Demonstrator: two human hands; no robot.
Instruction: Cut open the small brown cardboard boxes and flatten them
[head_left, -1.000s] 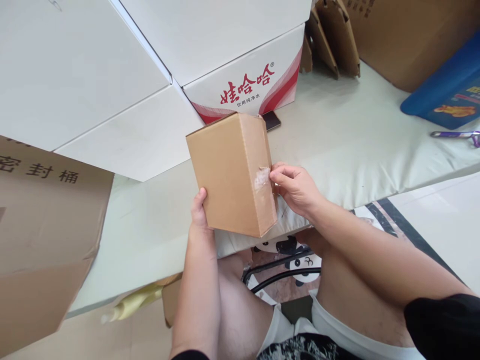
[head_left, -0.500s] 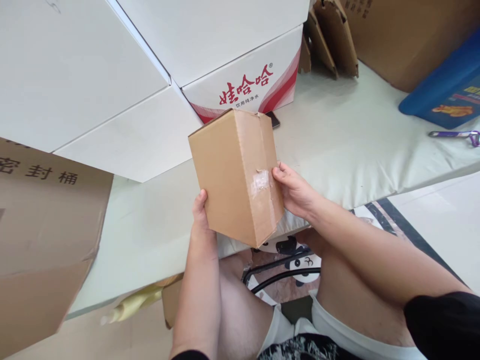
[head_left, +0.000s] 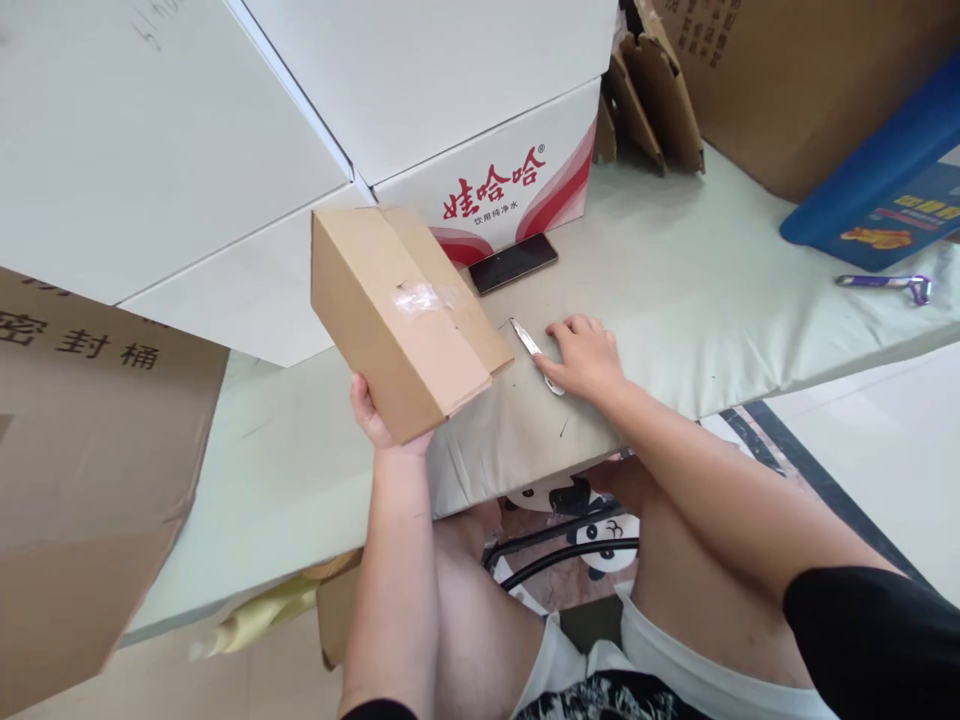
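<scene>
A small brown cardboard box [head_left: 360, 320] is tilted above the table, its seam side with a patch of clear tape turned up. My left hand [head_left: 381, 415] grips it from below at the near left corner, thumb on its side; the other fingers are hidden beneath. On the table to the right of the box lies a silver utility knife [head_left: 526, 341]. My right hand [head_left: 585, 355] rests over the cloth beside it, fingers apart, with the thumb at the knife's handle.
A black phone [head_left: 514, 264] lies against a white carton with red lettering [head_left: 555, 150]. Larger white cartons [head_left: 202, 130] and a brown carton [head_left: 97, 450] stand left. Folded cardboard [head_left: 660, 100], a blue container [head_left: 870, 190] and a purple-handled tool [head_left: 881, 281] are at the right.
My right hand has let go of the box and moved down to the knife on the table. The box has tipped and shifted left in my left hand, uncovering the phone.
</scene>
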